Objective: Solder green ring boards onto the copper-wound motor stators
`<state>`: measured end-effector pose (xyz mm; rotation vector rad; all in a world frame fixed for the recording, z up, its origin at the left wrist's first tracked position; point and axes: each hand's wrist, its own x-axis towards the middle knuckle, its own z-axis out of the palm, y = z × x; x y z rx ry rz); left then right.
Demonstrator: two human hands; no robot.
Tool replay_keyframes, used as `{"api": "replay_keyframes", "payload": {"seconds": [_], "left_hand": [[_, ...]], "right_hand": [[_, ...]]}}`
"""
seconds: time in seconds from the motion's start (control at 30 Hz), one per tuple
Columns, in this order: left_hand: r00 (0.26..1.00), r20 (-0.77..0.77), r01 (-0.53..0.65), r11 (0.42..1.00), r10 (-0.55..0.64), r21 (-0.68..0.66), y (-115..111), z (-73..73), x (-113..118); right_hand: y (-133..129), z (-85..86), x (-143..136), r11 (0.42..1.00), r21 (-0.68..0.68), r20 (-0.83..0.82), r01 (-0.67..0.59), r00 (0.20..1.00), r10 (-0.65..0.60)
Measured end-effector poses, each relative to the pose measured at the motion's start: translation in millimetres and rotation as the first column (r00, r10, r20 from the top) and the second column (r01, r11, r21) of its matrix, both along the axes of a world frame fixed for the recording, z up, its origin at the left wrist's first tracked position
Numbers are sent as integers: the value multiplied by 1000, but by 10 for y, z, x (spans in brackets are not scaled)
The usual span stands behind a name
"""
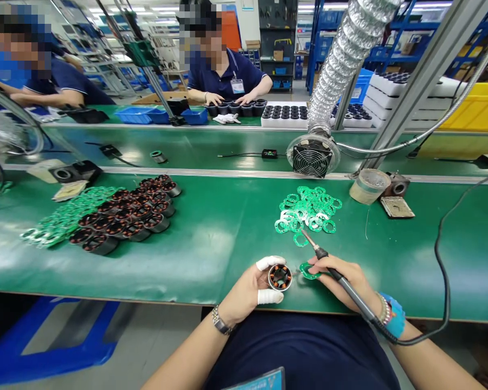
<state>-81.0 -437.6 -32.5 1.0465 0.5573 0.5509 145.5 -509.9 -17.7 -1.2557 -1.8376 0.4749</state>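
Note:
My left hand (254, 284), with white finger covers on thumb and finger, is closed around a round motor stator (280, 277) with copper windings, its open face turned up. In my right hand (345, 279) a soldering iron (341, 281) lies across the fingers, its tip pointing up and left. The same hand pinches a green ring-shaped circuit board (309, 271), just right of the stator and apart from it. Beyond the hands spreads a pile of green ring boards (309, 206).
Rows of stators (130, 211) stand at left beside stacked green boards (73, 211). A fan on a foil duct (312, 154), a translucent cup (369, 187) and a soldering iron holder (397, 187) line the back edge. The iron's cable (441, 260) loops at right. Co-workers sit opposite.

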Motion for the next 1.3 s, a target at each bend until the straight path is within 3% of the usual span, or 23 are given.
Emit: {"api": "replay_keyframes", "payload": {"seconds": [0.07,0.13,0.23,0.37,0.47,0.53,0.77,1.0,1.07,1.3], "left_hand": [[998,49,-27,997,30,-73,-18,-31,6],[998,40,-44,998,47,-54,-29,-54,3],[990,-127,-33,978,60,208,-25,-57,-16],[898,-395,88,802,192,590,-21,-16,-28],[835,-476,172,693,275,701,-44,22,-22],[822,-482,184,659,303,729,-65,40,-18],[826,-426,138,600,370,788,-104,8,-2],[804,-457,144,622,380,770,-123,-32,-3],[801,-461,139,629,382,765,-126,-26,-2],[800,-455,133,624,392,770,-128,-31,-2]], "right_hand": [[18,-25,3,1000,-17,-16,-13,1000,13],[32,-41,-3,1000,-19,-4,-22,1000,22],[41,-54,-13,1000,-20,5,0,1000,1],[41,-66,-38,992,-49,-3,113,994,-113],[46,-66,-83,982,-75,-36,171,984,-174],[54,-60,-122,974,-98,-77,203,974,-211],[87,-51,-282,915,-311,-318,256,879,-354],[129,72,-370,896,-443,-656,30,671,-346],[130,129,-370,902,-431,-674,-33,676,-298],[128,232,-311,868,-449,-589,-212,800,-109]]}}
